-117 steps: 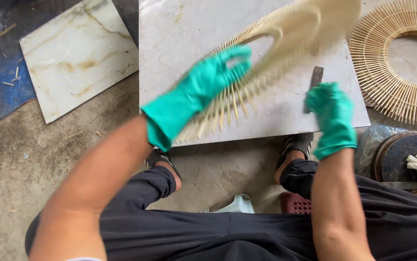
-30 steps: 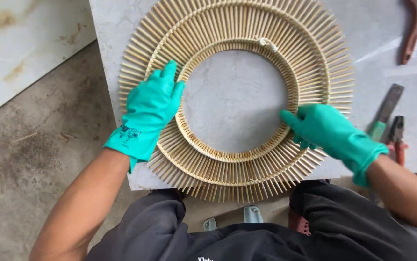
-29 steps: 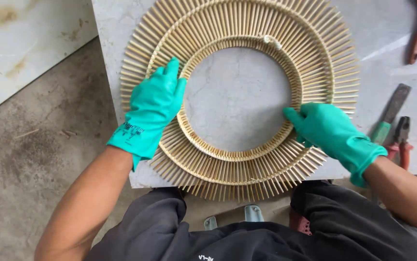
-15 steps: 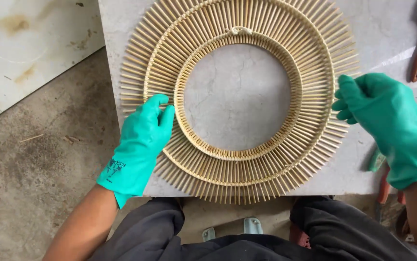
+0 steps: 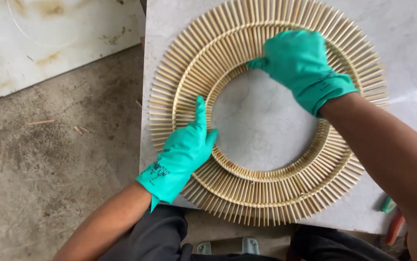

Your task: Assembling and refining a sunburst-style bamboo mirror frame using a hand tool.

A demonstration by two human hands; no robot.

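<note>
Gloved hands on bamboo ring

My left hand and right hand wear teal rubber gloves with small dark print near the cuffs. My forearms are bare, and I have dark grey trousers on.

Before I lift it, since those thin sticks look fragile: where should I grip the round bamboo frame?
Probably by the bamboo frame's inner hoop, from above and from two opposite sides, fingers hooked through the central opening. It lies flat on the marble slab, and the outer stick tips stand free and unbraced.
</note>
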